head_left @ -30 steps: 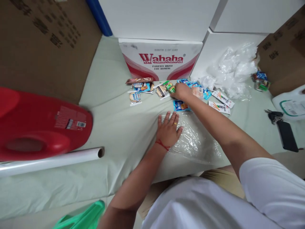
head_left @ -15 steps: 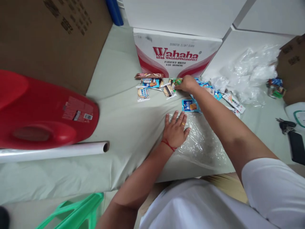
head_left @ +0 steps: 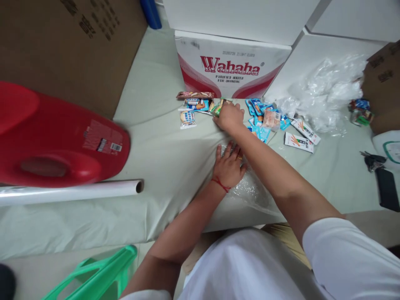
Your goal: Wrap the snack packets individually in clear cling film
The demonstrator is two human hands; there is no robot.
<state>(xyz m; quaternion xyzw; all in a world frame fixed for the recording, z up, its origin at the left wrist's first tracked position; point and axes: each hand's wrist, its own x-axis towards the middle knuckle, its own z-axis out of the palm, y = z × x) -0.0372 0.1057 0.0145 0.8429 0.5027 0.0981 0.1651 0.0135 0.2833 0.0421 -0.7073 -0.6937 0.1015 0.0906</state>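
Note:
My left hand [head_left: 228, 167] lies flat, fingers spread, on a crumpled clear plastic bag [head_left: 253, 193] near the table's front edge. At the base of the water carton, my right hand [head_left: 230, 118] is closed over a small green snack packet [head_left: 216, 108]; its fingertips are partly hidden. Just left of it lie a white-and-blue cracker packet [head_left: 188, 118], a blue snack packet [head_left: 200, 104] and a long brown wrapper [head_left: 195, 95]. On its right several blue packets [head_left: 260, 132] lie in a loose pile, with a pinkish packet [head_left: 271, 119] on top.
A Wahaha carton [head_left: 233, 66] stands behind the snacks. Two white stick packets [head_left: 299, 142] and crumpled clear plastic [head_left: 325, 96] lie to the right, beyond them a black phone [head_left: 387, 189]. At left are a red jug [head_left: 62, 141], a white roll [head_left: 71, 192] and a brown box [head_left: 68, 50].
My right hand has moved left with the green packet, over where a round cracker packet lay. My left hand stays on the plastic bag. More of the white stick packets shows.

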